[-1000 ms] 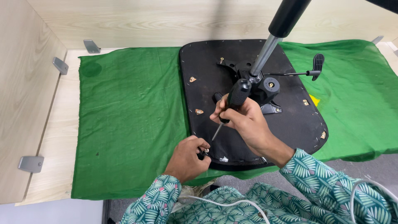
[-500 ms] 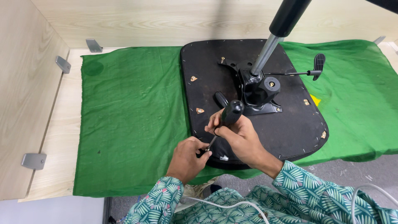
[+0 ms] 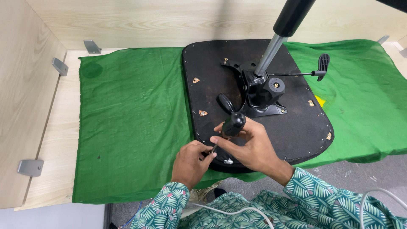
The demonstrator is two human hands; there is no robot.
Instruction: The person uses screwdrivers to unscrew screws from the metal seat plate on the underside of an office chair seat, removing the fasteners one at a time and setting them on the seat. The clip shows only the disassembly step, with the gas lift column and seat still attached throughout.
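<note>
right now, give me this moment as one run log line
right hand: grips screwdriver | left hand: at its tip | seat base: upside down on green cloth

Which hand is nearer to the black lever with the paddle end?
Right. The right hand grips the screwdriver on the seat base, below-left of the lever. The left hand is further left, at the seat's front edge.

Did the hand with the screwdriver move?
Yes. The right hand brought the screwdriver down toward the near edge of the black seat base, away from the metal bracket, closer to the left hand.
</note>
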